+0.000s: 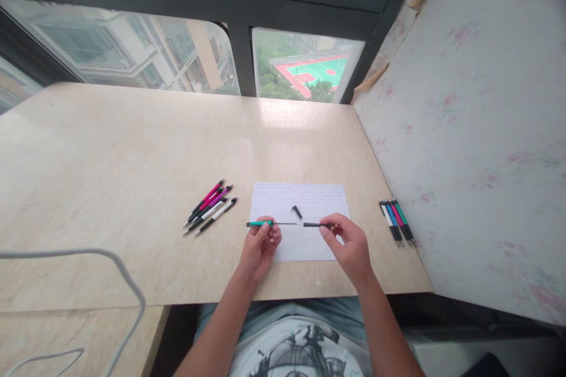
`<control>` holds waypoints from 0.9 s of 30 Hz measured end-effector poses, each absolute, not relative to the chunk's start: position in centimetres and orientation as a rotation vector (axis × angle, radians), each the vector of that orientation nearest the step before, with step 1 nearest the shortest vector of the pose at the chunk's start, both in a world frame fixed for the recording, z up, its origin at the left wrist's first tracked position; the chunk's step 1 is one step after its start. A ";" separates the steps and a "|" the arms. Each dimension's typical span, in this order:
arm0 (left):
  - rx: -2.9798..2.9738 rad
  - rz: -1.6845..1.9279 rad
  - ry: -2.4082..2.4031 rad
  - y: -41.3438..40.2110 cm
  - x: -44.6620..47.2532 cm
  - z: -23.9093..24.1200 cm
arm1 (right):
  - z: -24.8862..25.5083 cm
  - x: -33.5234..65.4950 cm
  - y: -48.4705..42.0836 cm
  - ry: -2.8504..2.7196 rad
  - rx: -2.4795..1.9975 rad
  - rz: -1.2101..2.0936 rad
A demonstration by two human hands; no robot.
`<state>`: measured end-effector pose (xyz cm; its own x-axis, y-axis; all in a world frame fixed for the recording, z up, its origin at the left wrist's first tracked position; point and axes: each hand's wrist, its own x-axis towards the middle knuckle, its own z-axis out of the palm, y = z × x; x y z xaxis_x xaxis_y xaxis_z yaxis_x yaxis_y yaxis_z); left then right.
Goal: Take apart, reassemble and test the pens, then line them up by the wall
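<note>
My left hand [260, 244] pinches the green barrel of a pen [260, 224] whose thin refill sticks out to the right. My right hand [347, 244] pinches a black pen part [312, 224], held in line with the refill and just apart from its tip. Both hands hover over a white sheet of paper [305, 200] with faint writing along its top. A small black piece [296, 211] lies on the sheet just beyond the hands.
Several pens, pink, purple and white [210, 207], lie left of the sheet. Several more [397, 222] lie at the right by the flowered wall [477, 129]. The beige table [110, 159] reaches to the window. A white cable [124, 283] loops at lower left.
</note>
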<state>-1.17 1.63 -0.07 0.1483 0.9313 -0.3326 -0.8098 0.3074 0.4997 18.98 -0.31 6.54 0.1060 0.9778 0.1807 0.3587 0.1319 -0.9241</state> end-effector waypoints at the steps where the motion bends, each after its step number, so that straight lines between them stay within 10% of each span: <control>1: 0.214 1.266 0.648 1.6 -1.2 0.0 | 6.2 19.2 -0.2 -1.410 -1.411 0.798; 16: 0.282 1.217 0.696 1.6 -1.0 0.1 | 0.6 16.6 3.3 -1.540 -1.785 0.426; 27: 0.444 1.132 0.843 1.5 -0.4 0.8 | 2.8 17.9 0.7 -1.339 -1.435 1.119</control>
<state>-0.43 1.47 0.78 0.1733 0.9172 -0.3588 -0.6062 0.3864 0.6951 17.93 0.71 2.83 0.0245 0.9981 -0.0564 0.2329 -0.0606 -0.9706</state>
